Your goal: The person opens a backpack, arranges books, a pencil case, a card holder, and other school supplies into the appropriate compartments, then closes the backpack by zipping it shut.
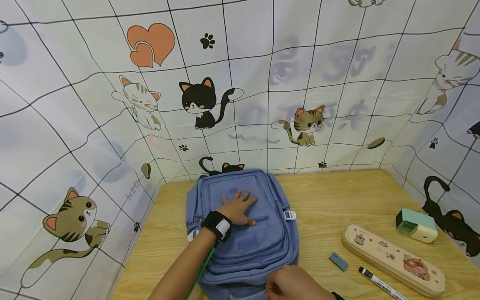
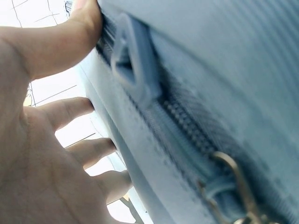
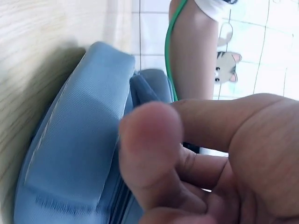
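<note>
- Got a blue bag [image 1: 262, 246] lying front up on the table [image 1: 318, 191], right by both hands.
- Have the left hand [image 1: 238, 208] splayed wide on the front, touching cloth and gripping nothing.
- See the right hand [image 1: 294, 283] curled up at the near edge; can't spot anything in that grasp, so looks like a bare fist.
- Should feel soft and floppy, stiffer only along seams and zip [image 2: 187, 126].
- Can't tell the weight with the insides hidden. Would guess lightish from the flattish shape, but lift two-handed anyway.
- Shouldn't be fragile or slippery, going by the woven look.
- For the zip, pinch the blue loop [image 2: 140, 60] (probably the pull) and pin the cloth with a flat palm, or expect some sliding and bunching.
- Don't yank on the white buckle [image 1: 290, 215]; grab both sides instead, nice and low.
</note>
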